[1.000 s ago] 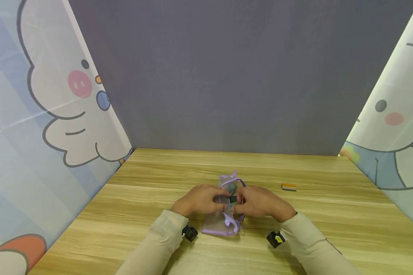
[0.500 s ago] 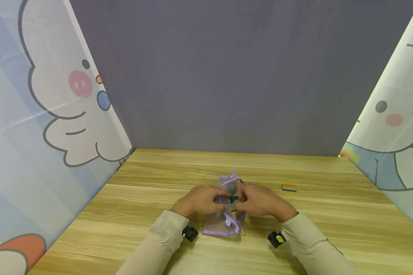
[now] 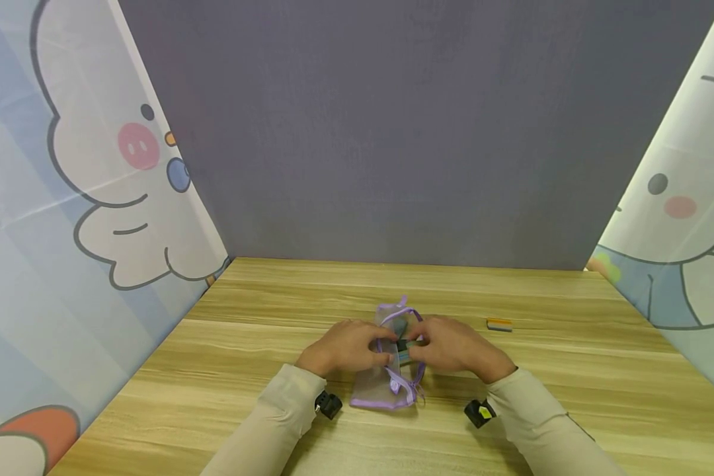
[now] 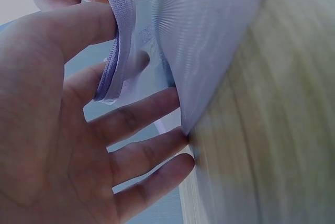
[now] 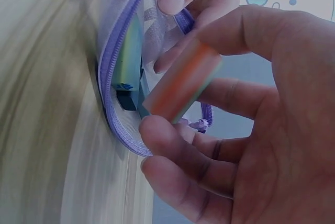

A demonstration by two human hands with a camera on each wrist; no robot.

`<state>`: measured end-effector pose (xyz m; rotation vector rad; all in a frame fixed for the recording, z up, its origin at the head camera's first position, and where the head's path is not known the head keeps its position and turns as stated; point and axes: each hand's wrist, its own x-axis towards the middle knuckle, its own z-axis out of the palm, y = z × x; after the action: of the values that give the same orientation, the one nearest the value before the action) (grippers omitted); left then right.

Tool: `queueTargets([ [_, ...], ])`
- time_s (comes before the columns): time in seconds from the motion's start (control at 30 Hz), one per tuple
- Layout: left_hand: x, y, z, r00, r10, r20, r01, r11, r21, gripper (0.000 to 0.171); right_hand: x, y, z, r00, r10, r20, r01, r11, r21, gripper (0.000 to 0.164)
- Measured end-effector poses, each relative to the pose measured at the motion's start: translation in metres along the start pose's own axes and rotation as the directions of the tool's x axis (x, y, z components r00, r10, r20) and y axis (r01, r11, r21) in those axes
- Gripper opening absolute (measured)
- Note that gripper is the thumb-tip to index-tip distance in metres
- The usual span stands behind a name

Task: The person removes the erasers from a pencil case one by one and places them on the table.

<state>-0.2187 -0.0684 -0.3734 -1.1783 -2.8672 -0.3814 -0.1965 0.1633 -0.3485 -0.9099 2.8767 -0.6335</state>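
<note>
Wood-grain table (image 3: 274, 297) lying under everything. Purple-trimmed mesh pouch (image 3: 370, 390) resting on it, mouth gaping toward my right. My left hand (image 3: 345, 345) spreading mouth, thumb and index finger reaching past zip edge (image 4: 121, 35), fingers mostly straight. My right hand (image 3: 455, 347) pinching orange-striped block (image 5: 183, 82) at opening. Yellow-green block (image 5: 129, 59) and dark piece (image 5: 127, 102) sitting inside; orange-and-grey block (image 3: 500, 324) lying well apart, on right. Step in hand, I'm judging: working block through mouth, in or out unclear. Next move probably calling for wide mouth, steady pinch.

We've pulled our right hand's (image 3: 452, 347) thumb back a touch right, so more bluish block (image 3: 404, 357) shows inside the pouch (image 3: 371, 390).
</note>
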Motion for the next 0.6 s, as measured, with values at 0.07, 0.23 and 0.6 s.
queueTargets([
  [0.07, 0.0, -0.0001, 0.0, 1.0, -0.003, 0.001, 0.003, 1.0, -0.003, 0.039, -0.0004, 0.0002, 0.0, 1.0, -0.022, 0.0, 0.022, 1.0, -0.01, 0.016],
  [0.23, 0.0004, -0.0003, 0.0004, 1.0, -0.008, 0.005, 0.008, 1.0, -0.005, 0.04, -0.0016, 0.0011, 0.0, 1.0, -0.021, -0.01, 0.02, 1.0, -0.012, 0.018],
  [0.6, 0.0004, -0.0006, 0.0003, 1.0, 0.001, 0.004, -0.001, 1.0, 0.004, 0.041, -0.0001, 0.0003, -0.0017, 0.998, 0.043, -0.037, -0.043, 0.999, 0.014, 0.02],
])
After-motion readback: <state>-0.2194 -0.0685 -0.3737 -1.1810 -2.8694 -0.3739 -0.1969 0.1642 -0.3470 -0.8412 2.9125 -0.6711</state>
